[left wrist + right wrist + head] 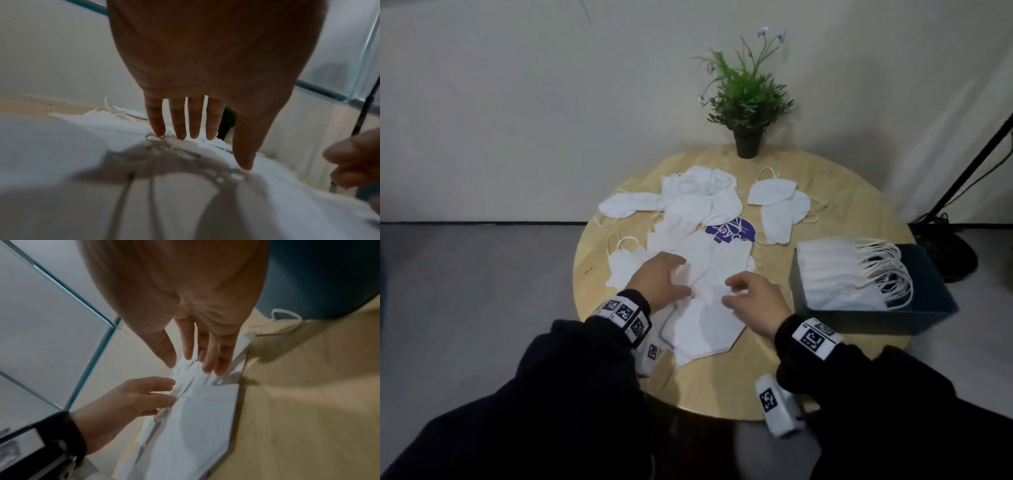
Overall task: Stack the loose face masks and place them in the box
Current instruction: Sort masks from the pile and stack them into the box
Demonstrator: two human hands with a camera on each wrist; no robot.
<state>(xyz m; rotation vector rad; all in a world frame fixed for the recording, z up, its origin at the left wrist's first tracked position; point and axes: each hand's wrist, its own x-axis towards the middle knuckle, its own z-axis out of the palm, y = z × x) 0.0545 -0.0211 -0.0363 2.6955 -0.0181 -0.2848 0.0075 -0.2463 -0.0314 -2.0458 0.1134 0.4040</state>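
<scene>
At near centre of the round table [599, 274], I'm squaring up the face mask stack [709, 329]. Best done by aligning edges first and tucking the ear loops [156, 141] in, so nothing snags on the lift to the dark blue box [935, 318] at right, already part-filled with masks. Left hand [659, 279]: palm down, fingers straight, tips on the stack. Right hand [755, 301]: fingers extended, loosely bent, tips touching the top mask, gripping nothing. More loose masks [698, 195] lie farther back.
</scene>
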